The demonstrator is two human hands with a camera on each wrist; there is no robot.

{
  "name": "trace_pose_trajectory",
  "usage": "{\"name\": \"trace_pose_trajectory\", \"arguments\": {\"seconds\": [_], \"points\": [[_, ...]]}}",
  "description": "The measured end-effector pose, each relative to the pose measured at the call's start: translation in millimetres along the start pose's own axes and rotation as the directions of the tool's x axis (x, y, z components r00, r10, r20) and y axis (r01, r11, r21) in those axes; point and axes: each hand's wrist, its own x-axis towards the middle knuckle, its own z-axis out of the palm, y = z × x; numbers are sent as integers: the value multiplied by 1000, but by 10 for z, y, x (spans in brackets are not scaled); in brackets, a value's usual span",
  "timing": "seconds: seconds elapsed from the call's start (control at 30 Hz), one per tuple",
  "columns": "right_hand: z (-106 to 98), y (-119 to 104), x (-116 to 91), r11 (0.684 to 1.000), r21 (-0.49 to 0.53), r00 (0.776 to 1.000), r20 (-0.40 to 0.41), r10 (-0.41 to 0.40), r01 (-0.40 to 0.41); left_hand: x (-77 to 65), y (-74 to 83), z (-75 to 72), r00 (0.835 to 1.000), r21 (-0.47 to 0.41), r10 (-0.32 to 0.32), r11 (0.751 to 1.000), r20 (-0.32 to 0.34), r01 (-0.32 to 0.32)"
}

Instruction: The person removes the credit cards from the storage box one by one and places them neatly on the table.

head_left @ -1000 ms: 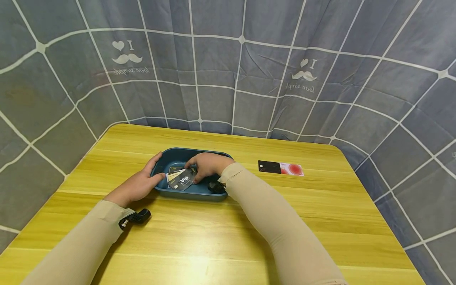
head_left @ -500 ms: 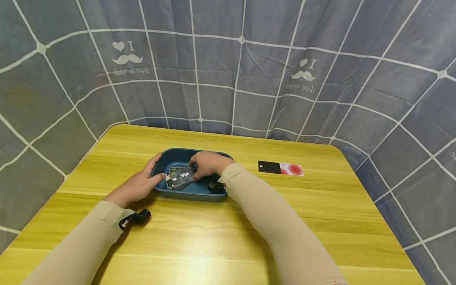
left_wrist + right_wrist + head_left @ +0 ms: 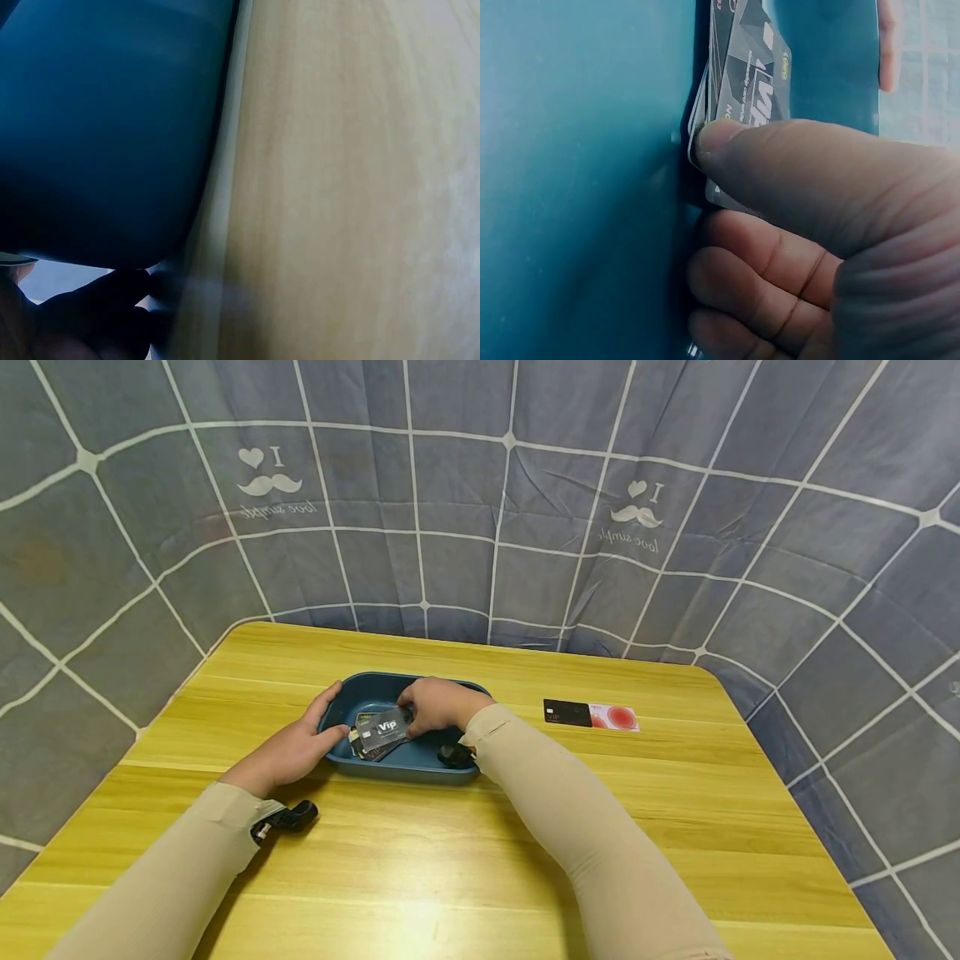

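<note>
Blue tray, head view: The blue tray (image 3: 408,774) is sitting on the table (image 3: 450,877), and the left hand (image 3: 288,747) is gripping its left end, thumb coming over the rim.
Vip card, head view: Here's the movement! The grey Vip card (image 3: 382,729) is lying inside the tray, toward its left end, with the right hand (image 3: 442,706) pinching its right side.
Just changed: A second ago the cards were fanning out beneath it; now the Vip card is turning flatter and covering more of the other cards (image 3: 377,752), so the pile is apparently drawing together.
Unmoved pair: Right of the tray, the black card (image 3: 567,712) and the red-and-white card (image 3: 615,717) are lying end to end on the table.
Tray wall, left wrist view: The tray's side is filling the left; dark fingers are showing below its corner, their exact contact staying unclear.
Thumb, right wrist view: The thumb (image 3: 780,165) is pressing on the card ends inside the tray, the lower fingers are curling beneath, and the forefinger is hiding from sight.
</note>
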Motion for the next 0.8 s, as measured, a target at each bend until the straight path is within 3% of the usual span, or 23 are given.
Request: {"name": "trace_pose_trajectory", "arguments": {"seconds": [0.27, 0.8], "points": [[23, -21, 18, 1000, 2, 998, 63, 11, -11, -30, -13, -22, 1000, -7, 5, 1000, 7, -5], [-1, -1, -2, 992, 118, 998, 47, 37, -42, -11, -11, -14, 1000, 8, 1, 1000, 1, -1]]}}
